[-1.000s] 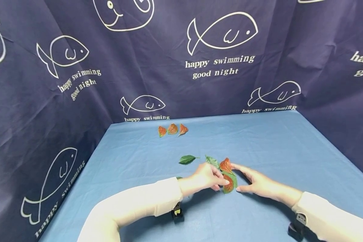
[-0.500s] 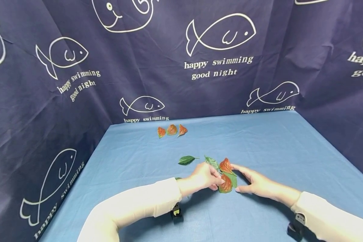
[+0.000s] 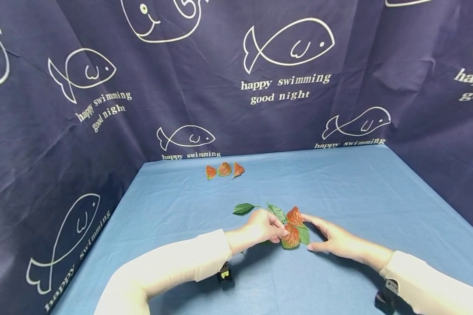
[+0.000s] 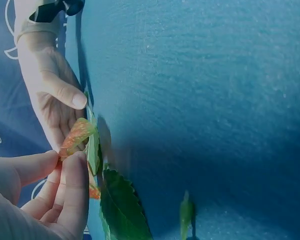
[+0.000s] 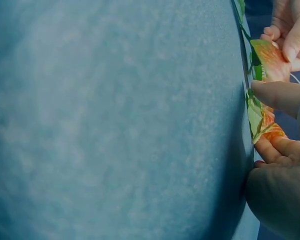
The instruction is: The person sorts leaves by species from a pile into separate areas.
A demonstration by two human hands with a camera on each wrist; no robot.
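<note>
My left hand (image 3: 263,227) pinches a red-orange leaf (image 3: 291,237) with a green edge between thumb and fingertips. In the left wrist view that leaf (image 4: 78,136) is tilted up off the cloth. Behind it lies another red-orange leaf (image 3: 294,215), and a light green leaf (image 3: 304,236) shows partly from beneath at its right. My right hand (image 3: 337,238) rests on the cloth to the right, thumb and fingers spread beside these leaves. Its fingertips (image 5: 270,149) are at the edge of the rear red-orange leaf. A pale green leaf (image 3: 275,211) adjoins the group's back left.
A dark green serrated leaf (image 3: 243,208) lies left of the group. Three red-orange leaves (image 3: 224,169) form a row near the back of the blue cloth (image 3: 173,205). A small green leaf (image 4: 186,215) shows in the left wrist view. Navy fabric (image 3: 228,113) hangs around.
My left hand has shifted slightly left with the pinched red-orange leaf, turning it flatter toward the camera and baring more of the light green leaf. My right hand stays in place.
</note>
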